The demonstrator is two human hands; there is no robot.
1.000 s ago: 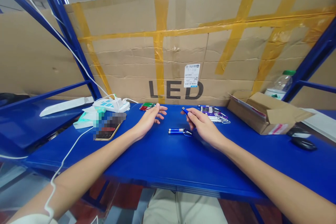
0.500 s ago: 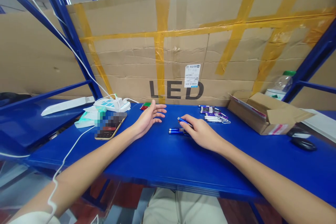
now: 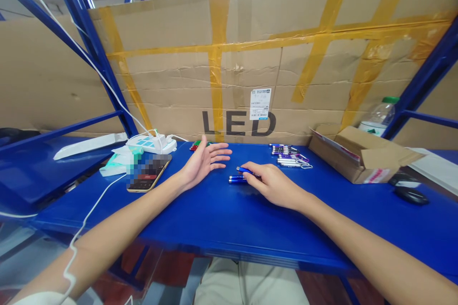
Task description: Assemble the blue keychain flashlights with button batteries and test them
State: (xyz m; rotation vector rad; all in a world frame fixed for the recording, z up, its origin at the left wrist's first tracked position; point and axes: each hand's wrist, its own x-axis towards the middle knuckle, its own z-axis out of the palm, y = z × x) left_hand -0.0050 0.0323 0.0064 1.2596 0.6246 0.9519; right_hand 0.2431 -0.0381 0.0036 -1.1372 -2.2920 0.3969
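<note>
My right hand (image 3: 277, 183) is closed around a slim blue keychain flashlight (image 3: 244, 169), whose front end sticks out past the thumb and forefinger toward the left. Just under it, more blue flashlights (image 3: 236, 179) lie on the blue table (image 3: 200, 224), partly hidden by my fingers. My left hand (image 3: 200, 164) hovers to the left, palm turned inward, fingers spread and holding nothing. Behind it, red and green pieces (image 3: 195, 146) are partly covered. Several purple, black and silver flashlights (image 3: 289, 158) with carabiner clips lie in a row beyond my right hand.
An open cardboard box (image 3: 358, 159) stands at the right, with a black mouse (image 3: 411, 195) and a plastic bottle (image 3: 381, 116) near it. On the left are a phone (image 3: 152, 176), a tissue pack (image 3: 119, 162) and a white power strip (image 3: 146, 143). Tall cardboard (image 3: 171, 76) walls the back.
My right hand has shifted slightly left with the blue flashlight, lowering it over those on the table. My left hand's fingers have spread and turned a little more upward.
</note>
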